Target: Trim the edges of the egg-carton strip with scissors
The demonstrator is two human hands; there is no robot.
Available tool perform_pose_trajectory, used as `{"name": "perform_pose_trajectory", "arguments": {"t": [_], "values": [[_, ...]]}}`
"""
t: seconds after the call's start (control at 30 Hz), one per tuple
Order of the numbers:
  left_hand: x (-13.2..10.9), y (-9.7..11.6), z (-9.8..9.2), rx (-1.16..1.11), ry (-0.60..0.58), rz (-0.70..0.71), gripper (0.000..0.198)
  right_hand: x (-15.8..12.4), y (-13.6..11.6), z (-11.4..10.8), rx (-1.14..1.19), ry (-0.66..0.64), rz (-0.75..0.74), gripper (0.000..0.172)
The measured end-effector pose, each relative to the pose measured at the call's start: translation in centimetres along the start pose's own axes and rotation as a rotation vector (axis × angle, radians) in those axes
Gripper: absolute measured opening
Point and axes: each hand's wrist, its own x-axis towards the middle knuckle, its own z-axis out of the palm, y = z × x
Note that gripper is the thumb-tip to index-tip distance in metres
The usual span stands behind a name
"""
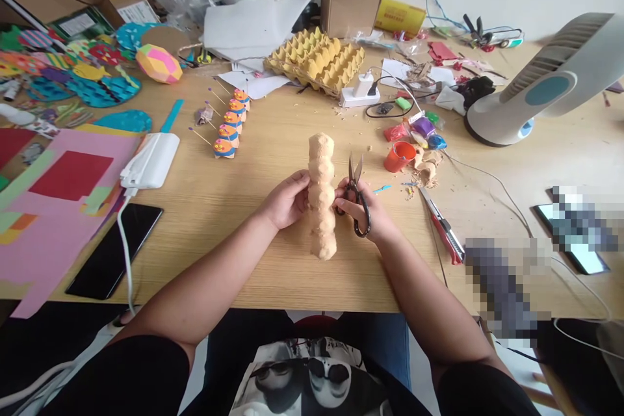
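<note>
L to R: row of small blue-&-orange painted figures (233, 119) on pale wooden table (209, 188); L hand (287, 201), thumb & fingers pinching tan, knobbly, cardboard-like strip (322, 194), held lengthwise, centre; R hand (375, 213), fingertips on its R edge, also gripping black-handled metal scissors (355, 188), blades parted. Step: prob. checking strip between cuts; further trimming calls for regripping scissors.

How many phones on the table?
2: a black phone at left, nearer the wearer than the white power bank; a lit phone at far right, partly pixelated. Others may be hidden.
</note>
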Motion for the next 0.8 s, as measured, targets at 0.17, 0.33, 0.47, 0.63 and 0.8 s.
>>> {"name": "perform_pose_trajectory", "arguments": {"t": [0.17,0.33,0.47,0.63,0.8], "values": [[0.3,-0.2,-0.4,0.07,0.039,0.107,0.023,0.0,0.1,-0.1,-0.01,0.003,0.008,0.056],[0.3,-0.3,0.1,0.107,0.026,0.127,0.027,-0.1,-0.1,0.2,-0.053,-0.022,-0.023,0.06],[0.1,-0.3,0.3,0.134,0.017,0.132,0.03,-0.2,-0.3,0.3,-0.052,-0.042,-0.019,0.062],[-0.1,-0.2,0.7,0.193,-0.1,0.152,0.049,-0.3,-0.4,0.1,-0.084,-0.044,-0.012,0.061],[-0.1,-0.2,0.5,0.124,-0.042,0.086,0.047,-0.3,-0.3,-0.1,-0.17,-0.094,-0.054,0.056]]}}
